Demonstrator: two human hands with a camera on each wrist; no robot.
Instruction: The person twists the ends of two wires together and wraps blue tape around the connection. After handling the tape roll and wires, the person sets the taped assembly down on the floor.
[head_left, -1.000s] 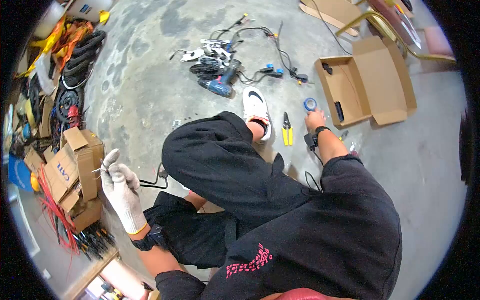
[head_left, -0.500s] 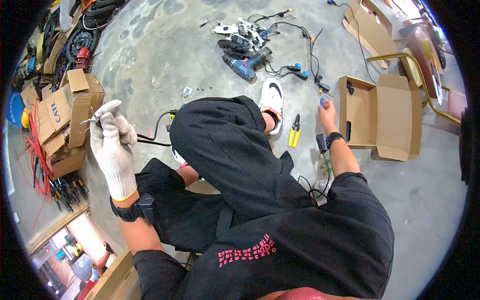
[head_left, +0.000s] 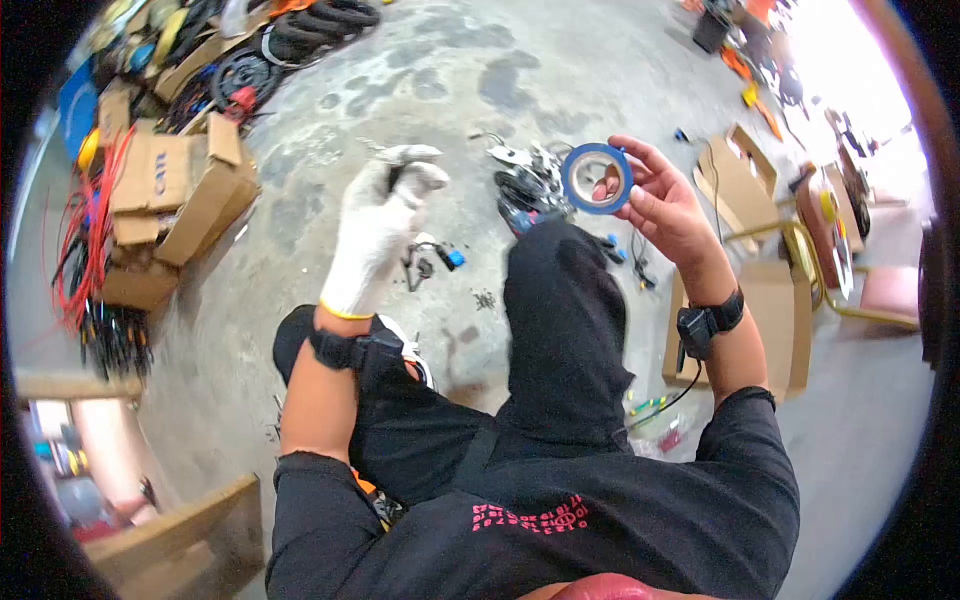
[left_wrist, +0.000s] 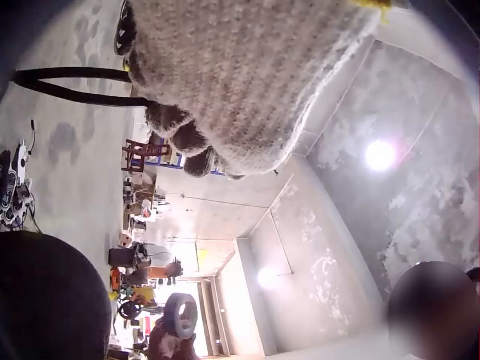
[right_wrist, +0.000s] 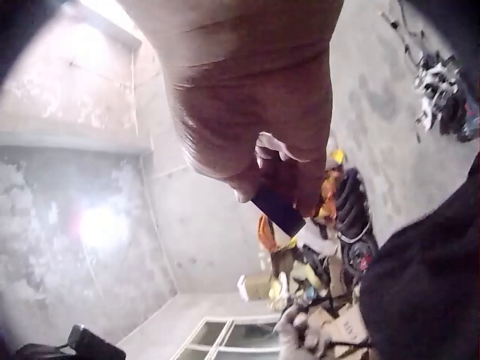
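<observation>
My left hand (head_left: 372, 230) wears a white knit glove and is raised at centre left. Its curled fingers pinch a black cable (left_wrist: 71, 73), whose thin wire ends stick out past the fingertips. In the left wrist view the cable loops out from under the hand. My bare right hand (head_left: 672, 208) is lifted to the right of it, pinching a roll of blue tape (head_left: 571, 192) by its edge between thumb and fingers. The right wrist view shows the tape roll (right_wrist: 277, 213) edge-on. A gap separates the two hands.
Beyond my raised knee lie a drill and a white-and-black mechanical assembly (head_left: 520, 170). An open cardboard box (head_left: 790, 320) sits at right, partly behind my forearm. Torn cartons (head_left: 160, 190), red wires (head_left: 95, 200) and tyres (head_left: 325, 25) crowd the left. A wooden board (head_left: 185, 545) is at lower left.
The right hand has picked the tape roll up off the floor and brought it up and inward. The left hand has shifted right with the cable. My head view and legs have shifted.
</observation>
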